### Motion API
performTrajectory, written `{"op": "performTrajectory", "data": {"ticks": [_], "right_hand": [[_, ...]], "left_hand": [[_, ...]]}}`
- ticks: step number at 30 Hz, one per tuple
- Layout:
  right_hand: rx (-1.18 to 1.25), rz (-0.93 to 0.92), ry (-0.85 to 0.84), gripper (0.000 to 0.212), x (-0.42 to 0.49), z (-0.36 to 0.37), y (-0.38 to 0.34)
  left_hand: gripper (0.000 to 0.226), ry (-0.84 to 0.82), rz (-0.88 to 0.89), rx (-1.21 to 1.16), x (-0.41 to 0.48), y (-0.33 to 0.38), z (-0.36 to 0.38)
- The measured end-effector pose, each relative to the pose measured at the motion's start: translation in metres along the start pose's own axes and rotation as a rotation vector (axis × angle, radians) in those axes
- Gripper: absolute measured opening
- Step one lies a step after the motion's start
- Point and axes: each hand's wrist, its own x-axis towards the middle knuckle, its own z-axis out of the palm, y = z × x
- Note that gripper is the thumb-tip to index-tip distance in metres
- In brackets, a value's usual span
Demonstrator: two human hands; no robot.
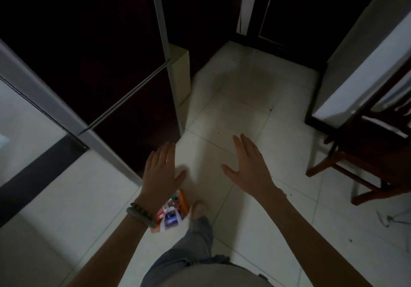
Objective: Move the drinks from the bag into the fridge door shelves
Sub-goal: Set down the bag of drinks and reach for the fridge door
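An orange bag [184, 204] with several drinks in it stands on the white tiled floor by my foot, partly hidden under my left wrist. A white carton [170, 218] and bottle tops show at its mouth. The dark two-door fridge [115, 69] stands to the left, both doors closed. My left hand [161, 171] hovers flat and empty above the bag, near the fridge's lower door. My right hand [249, 166] is spread flat and empty over the floor to the right.
A wooden chair [364, 153] stands at the right. A cream box [181, 73] sits beside the fridge. Dark wooden doors [289, 9] close off the far end. White floor tiles [255, 100] stretch ahead. My leg and bare foot [199, 209] are beside the bag.
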Motion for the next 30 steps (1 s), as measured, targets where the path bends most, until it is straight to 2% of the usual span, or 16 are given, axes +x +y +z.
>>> {"op": "performTrajectory", "data": {"ticks": [11, 23, 26, 30], "right_hand": [[-0.107, -0.302, 0.027, 0.082, 0.18, -0.032, -0.02], [-0.068, -0.66, -0.074, 0.081, 0.291, -0.021, -0.077], [-0.079, -0.797, -0.115, 0.083, 0.314, -0.02, -0.1], [-0.074, -0.973, -0.082, 0.085, 0.345, -0.026, -0.141]], "left_hand": [[0.079, 0.156, -0.134, 0.097, 0.128, -0.03, -0.046], [0.08, 0.274, -0.513, 0.135, 0.148, -0.075, -0.075], [0.079, 0.369, -0.65, 0.104, 0.148, -0.089, -0.089], [0.085, 0.544, -0.812, 0.007, 0.149, -0.119, -0.12]]}}
